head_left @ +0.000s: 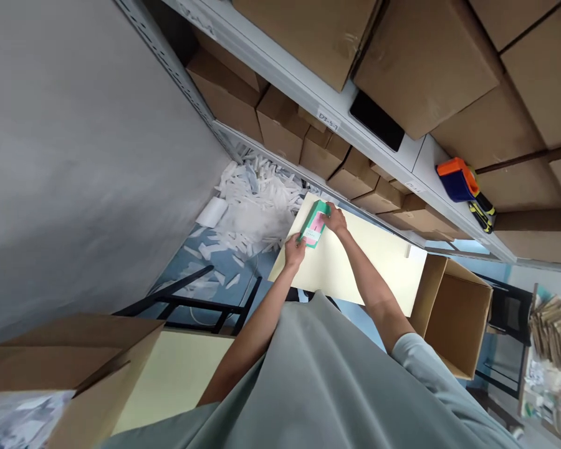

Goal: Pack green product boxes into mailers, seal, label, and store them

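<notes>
A small green box with a pink panel and a white label (314, 228) is held between both hands over the pale yellow tabletop (355, 255). My left hand (295, 251) grips its near lower corner, thumb on the label side. At the far upper end, my right hand (335, 219) has its fingers closed on the edge. The face turned toward me carries small print that I cannot read.
White paper strips (262, 202) heap on the floor beyond the table. An open cardboard box (458, 312) stands at right; another box (107, 386) sits lower left. Shelves hold cartons, a black phone (377, 120) and an orange-and-blue tape dispenser (458, 179). A black metal frame (206, 304) stands left.
</notes>
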Demonstrator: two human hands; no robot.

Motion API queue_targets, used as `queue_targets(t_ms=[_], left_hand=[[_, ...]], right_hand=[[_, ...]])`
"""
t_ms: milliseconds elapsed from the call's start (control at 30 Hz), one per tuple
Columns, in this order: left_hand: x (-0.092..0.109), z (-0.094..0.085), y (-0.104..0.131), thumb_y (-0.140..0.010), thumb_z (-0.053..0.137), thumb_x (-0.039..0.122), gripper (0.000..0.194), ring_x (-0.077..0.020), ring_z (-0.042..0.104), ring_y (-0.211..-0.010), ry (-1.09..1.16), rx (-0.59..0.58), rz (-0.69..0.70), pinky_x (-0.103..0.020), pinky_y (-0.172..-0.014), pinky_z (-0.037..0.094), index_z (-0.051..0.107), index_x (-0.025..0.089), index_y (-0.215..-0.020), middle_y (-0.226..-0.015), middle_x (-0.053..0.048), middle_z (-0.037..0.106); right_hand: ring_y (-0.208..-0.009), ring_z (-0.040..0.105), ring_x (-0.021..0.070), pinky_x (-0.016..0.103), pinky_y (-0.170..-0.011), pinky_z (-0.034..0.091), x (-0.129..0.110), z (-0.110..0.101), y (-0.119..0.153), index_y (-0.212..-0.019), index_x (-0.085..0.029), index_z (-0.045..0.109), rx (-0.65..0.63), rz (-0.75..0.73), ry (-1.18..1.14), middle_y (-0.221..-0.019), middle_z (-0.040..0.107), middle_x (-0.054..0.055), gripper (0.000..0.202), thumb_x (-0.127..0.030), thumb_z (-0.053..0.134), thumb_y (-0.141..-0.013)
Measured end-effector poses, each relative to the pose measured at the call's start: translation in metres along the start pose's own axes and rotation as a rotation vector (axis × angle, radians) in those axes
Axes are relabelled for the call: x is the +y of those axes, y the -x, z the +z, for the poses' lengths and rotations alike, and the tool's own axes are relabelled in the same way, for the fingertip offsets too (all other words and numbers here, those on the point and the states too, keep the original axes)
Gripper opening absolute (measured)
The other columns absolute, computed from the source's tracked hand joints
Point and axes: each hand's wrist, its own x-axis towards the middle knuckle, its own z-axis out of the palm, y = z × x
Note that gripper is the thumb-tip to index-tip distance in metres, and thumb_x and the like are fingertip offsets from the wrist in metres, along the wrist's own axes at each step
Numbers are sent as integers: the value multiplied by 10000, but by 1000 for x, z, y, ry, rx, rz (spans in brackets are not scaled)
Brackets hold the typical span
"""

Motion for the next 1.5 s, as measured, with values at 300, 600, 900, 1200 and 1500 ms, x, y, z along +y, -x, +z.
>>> queue_targets(t_ms=[300, 600, 900, 1200, 1500], left_hand=[[40, -29, 34, -868, 800, 173, 177, -317, 766, -1127, 50, 120, 33, -458, -1049, 597, 750, 172, -1038, -1149, -153, 826], [49, -77, 176, -789, 744, 155, 142, -186, 708, -747, 204, 352, 248, -310, -751, 562, 807, 184, -913, -813, -39, 777], [-9, -156, 384, -810, 693, 306, 134, -212, 676, -778, 327, 801, 334, -351, -843, 591, 799, 228, -834, -746, -19, 721], [-44, -201, 487, -851, 714, 409, 189, -133, 481, -556, 660, 1147, 471, -453, -987, 648, 771, 234, -898, -593, 82, 402], [-110, -277, 609, -850, 814, 423, 344, -210, 765, -868, 849, 1288, 621, -489, -1093, 647, 803, 234, -1137, -839, -11, 718]], right_hand=[[-1076, 778, 269, 419, -1104, 592, 14, -1, 79, -1694, -203, 491, 200, -236, -149, -1416, 723, 174, 673, -358, 641, -1056], [-944, 807, 308, 452, -869, 651, 40, 29, 167, -1492, -140, 678, 35, -734, -301, -1288, 802, 218, 690, -607, 554, -999], [-934, 816, 296, 431, -851, 653, 11, 96, 262, -1313, -192, 789, -338, -1055, -302, -1133, 851, 160, 602, -654, 617, -969], [-997, 823, 326, 487, -924, 672, -23, 136, 367, -1295, -233, 807, -530, -1232, -228, -1171, 854, 153, 534, -634, 660, -973], [-1012, 807, 267, 415, -945, 671, -70, 240, 548, -1252, -281, 820, -767, -1432, -172, -1142, 845, 90, 364, -533, 721, -1010]])
